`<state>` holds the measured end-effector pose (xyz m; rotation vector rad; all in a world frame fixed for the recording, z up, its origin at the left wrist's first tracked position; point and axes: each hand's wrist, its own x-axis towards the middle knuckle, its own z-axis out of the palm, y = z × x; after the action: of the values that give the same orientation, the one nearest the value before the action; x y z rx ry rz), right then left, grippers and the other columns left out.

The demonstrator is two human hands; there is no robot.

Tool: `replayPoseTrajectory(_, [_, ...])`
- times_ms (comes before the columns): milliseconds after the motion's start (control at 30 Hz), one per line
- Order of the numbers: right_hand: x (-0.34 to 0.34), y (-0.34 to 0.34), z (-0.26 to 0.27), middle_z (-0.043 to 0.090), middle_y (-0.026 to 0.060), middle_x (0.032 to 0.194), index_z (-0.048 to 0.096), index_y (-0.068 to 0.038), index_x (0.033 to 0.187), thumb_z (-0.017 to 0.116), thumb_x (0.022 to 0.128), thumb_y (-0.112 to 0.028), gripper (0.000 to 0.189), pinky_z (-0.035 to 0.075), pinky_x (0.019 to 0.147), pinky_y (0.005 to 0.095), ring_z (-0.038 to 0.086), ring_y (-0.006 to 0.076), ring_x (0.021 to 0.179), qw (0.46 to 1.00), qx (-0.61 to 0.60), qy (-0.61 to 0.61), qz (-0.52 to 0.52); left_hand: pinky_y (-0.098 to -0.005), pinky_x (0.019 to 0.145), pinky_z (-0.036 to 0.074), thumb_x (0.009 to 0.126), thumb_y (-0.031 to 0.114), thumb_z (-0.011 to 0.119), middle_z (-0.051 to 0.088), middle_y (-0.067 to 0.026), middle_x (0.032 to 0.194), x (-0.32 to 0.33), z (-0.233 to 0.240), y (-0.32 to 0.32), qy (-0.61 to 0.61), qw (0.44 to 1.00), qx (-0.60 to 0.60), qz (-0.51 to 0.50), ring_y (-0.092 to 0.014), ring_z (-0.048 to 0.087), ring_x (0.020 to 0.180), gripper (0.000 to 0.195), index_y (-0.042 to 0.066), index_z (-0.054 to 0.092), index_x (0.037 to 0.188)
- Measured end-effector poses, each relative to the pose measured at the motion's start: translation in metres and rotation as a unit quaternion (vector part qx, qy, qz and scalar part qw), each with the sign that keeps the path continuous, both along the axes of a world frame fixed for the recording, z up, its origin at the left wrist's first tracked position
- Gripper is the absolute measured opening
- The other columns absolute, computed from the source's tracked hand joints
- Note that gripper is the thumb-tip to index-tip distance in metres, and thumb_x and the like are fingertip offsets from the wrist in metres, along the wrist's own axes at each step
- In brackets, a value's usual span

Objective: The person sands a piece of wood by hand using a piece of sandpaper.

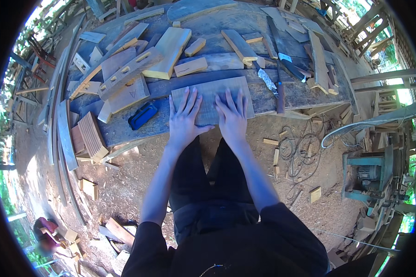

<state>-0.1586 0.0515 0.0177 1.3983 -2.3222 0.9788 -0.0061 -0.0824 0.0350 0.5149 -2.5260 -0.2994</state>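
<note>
Before me a flat rectangular wooden board (pixel 208 90) lies at the near edge of the workbench (pixel 298 95). My left hand (pixel 185 116) rests palm down on its left part, fingers spread and thumb pointing inward along the near edge. On the right part lies my right hand (pixel 232 116), also palm down, its fingers a little apart and slightly blurred. Neither hand is closed around anything. Left of the board is a blue plastic tray-like holder (pixel 143 116). To the right lie a tool with a foil-wrapped handle (pixel 267 81) and a brown wooden handle (pixel 280 98).
A mortised wooden piece (pixel 130 73), thick planks (pixel 171 48) and offcuts cover the bench's left side. A handsaw (pixel 287 62) lies at right. Cable coils (pixel 301 145) and a motor-driven machine (pixel 367 173) are on the right. Another person (pixel 46 232) crouches at lower left.
</note>
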Motion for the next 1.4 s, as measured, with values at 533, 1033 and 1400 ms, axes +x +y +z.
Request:
replayPoseTrajectory(533, [-0.028,-0.058,0.019,0.057,0.0125,0.166,0.077,-0.022,0.139,0.067,0.108,-0.027,0.034,0.018,0.129,0.0780,0.037,0.0534,0.160,0.996,0.033,0.052,-0.059,-0.0728,0.134,0.014,0.066,0.062,0.094,0.045,-0.0095,0.176,-0.004,0.003,0.000,-0.005,1.000,0.009,-0.003,-0.027,0.031,0.169,0.116,0.003,0.059,0.159])
replayPoseTrajectory(1033, [0.004,-0.015,0.016,0.059,0.0118,0.165,0.079,-0.022,0.137,0.070,0.105,-0.021,0.033,0.012,0.129,0.0796,0.036,0.0518,0.161,0.998,0.043,0.034,-0.036,-0.0737,0.135,0.009,0.064,0.056,0.097,0.037,-0.0115,0.180,0.005,0.007,-0.006,-0.027,0.999,0.033,-0.031,-0.028,0.024,0.171,0.124,0.002,0.049,0.164])
replayPoseTrajectory(1400, [0.022,0.010,0.003,0.054,0.0113,0.169,0.079,-0.022,0.138,0.071,0.105,-0.022,0.034,0.015,0.130,0.0787,0.036,0.0524,0.161,0.999,0.040,0.025,-0.023,-0.0704,0.136,0.011,0.062,0.052,0.100,0.034,-0.0157,0.181,0.007,-0.001,-0.005,0.008,0.999,0.032,-0.007,-0.037,0.021,0.171,0.129,-0.003,0.045,0.166])
